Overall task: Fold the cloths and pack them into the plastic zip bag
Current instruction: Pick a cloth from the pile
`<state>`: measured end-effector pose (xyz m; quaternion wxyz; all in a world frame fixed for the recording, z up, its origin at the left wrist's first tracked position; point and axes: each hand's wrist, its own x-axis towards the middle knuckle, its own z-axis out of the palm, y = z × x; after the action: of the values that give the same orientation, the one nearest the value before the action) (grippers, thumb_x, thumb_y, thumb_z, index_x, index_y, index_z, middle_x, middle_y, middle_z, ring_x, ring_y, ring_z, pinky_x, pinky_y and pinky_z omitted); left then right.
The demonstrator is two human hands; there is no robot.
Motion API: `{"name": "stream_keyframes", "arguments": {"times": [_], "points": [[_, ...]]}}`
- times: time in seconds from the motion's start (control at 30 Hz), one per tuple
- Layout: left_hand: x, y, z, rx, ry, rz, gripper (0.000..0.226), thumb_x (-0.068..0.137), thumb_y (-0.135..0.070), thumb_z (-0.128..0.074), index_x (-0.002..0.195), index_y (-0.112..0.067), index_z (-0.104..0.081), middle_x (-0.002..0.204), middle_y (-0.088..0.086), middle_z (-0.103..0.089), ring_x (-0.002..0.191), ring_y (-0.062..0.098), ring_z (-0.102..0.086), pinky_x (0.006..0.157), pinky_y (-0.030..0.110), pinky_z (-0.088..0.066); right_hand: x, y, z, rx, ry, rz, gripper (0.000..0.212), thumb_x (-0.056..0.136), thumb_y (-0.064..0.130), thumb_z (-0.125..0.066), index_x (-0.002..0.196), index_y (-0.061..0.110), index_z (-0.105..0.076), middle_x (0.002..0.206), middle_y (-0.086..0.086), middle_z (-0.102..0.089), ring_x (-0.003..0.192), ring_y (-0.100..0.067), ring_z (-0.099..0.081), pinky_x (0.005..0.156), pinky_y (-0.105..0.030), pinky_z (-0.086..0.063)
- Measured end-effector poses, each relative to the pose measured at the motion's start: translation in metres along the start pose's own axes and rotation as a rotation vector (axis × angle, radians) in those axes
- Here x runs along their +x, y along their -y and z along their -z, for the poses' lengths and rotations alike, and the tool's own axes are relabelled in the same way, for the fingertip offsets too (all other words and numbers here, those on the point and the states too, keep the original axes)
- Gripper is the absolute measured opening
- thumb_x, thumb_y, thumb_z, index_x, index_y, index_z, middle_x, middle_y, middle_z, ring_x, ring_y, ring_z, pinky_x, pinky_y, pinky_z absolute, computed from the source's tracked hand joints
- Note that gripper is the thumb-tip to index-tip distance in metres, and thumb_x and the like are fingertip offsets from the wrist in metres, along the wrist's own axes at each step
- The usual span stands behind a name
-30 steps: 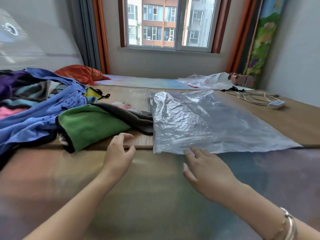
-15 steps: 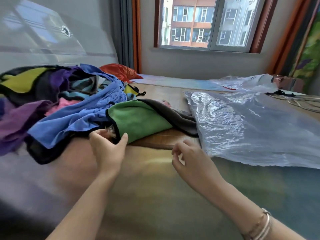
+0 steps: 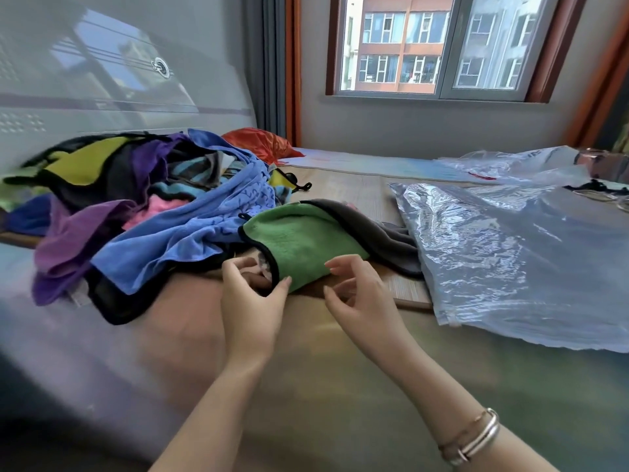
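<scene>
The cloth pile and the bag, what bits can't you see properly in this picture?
Head view only:
- Pile of cloths: lower cloths hidden by the blue cloth; far left blurred.
- Green cloth: underside hidden; near corner covered by the left hand.
- Plastic zip bag: right side cut off by the frame edge; zip not discernible.

Daylight from window (image 3: 439, 46), left edge blurred, wide-angle warp

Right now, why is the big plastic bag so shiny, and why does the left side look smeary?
Head view: window daylight glints off the wrinkled plastic zip bag; the cloth pile at the left edge is motion-blurred, and the wide lens bends the edges.
</scene>
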<state>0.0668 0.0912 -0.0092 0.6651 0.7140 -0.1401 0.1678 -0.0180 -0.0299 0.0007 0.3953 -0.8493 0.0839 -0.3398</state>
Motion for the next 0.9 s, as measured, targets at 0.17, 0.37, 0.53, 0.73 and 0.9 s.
{"name": "stream_keyframes", "arguments": {"times": [0.17,0.37,0.53,0.73,0.9], "points": [[-0.011,0.001,0.007,-0.011,0.182,-0.160,0.041,0.076,-0.012,-0.078,0.111,-0.022,-0.058,0.095,-0.009,-0.068,0.087,0.004,-0.063,0.080,0.018,-0.049,0.009,0.007,-0.001,0.288,0.024,-0.211,0.038,0.084,0.036,-0.071,0.115,0.027,-0.052,0.114,0.003,-0.056,0.087,-0.004,-0.061,0.080,-0.022,-0.052],[-0.011,-0.006,0.012,-0.140,0.407,-0.167,0.031,0.073,-0.015,-0.061,0.093,-0.038,-0.067,0.095,-0.001,-0.065,0.087,0.000,-0.060,0.080,0.013,-0.045,0.011,0.003,-0.010,0.028,0.010,-0.056,0.036,0.079,0.032,-0.075,0.107,0.027,-0.054,0.110,0.005,-0.052,0.097,-0.011,-0.058,0.087,-0.025,-0.049],[-0.007,-0.002,0.008,-0.107,0.403,-0.139,0.030,0.089,-0.010,-0.064,0.108,-0.033,-0.063,0.106,0.005,-0.059,0.085,-0.005,-0.059,0.078,0.005,-0.041,0.014,0.002,-0.004,-0.028,-0.092,0.001,0.017,0.080,0.016,-0.066,0.078,0.022,-0.051,0.082,0.004,-0.059,0.074,-0.009,-0.062,0.068,-0.025,-0.048],[0.004,0.008,0.002,0.084,0.288,-0.243,0.018,0.084,-0.013,-0.070,0.079,-0.027,-0.061,0.073,-0.014,-0.065,0.068,0.001,-0.060,0.062,0.015,-0.044,0.019,0.007,0.026,0.434,-0.308,-0.323,0.016,0.082,0.023,-0.065,0.084,0.015,-0.051,0.082,-0.006,-0.058,0.074,-0.019,-0.058,0.077,-0.039,-0.056],[0.001,-0.004,-0.005,-0.182,0.431,-0.011,0.034,0.071,-0.033,-0.072,0.102,-0.026,-0.060,0.091,-0.009,-0.070,0.085,0.008,-0.066,0.075,0.020,-0.051,0.013,0.007,0.046,0.441,-0.244,-0.374,0.042,0.055,0.046,-0.061,0.086,0.019,-0.053,0.086,-0.003,-0.060,0.090,-0.030,-0.065,0.084,-0.057,-0.054]]}}
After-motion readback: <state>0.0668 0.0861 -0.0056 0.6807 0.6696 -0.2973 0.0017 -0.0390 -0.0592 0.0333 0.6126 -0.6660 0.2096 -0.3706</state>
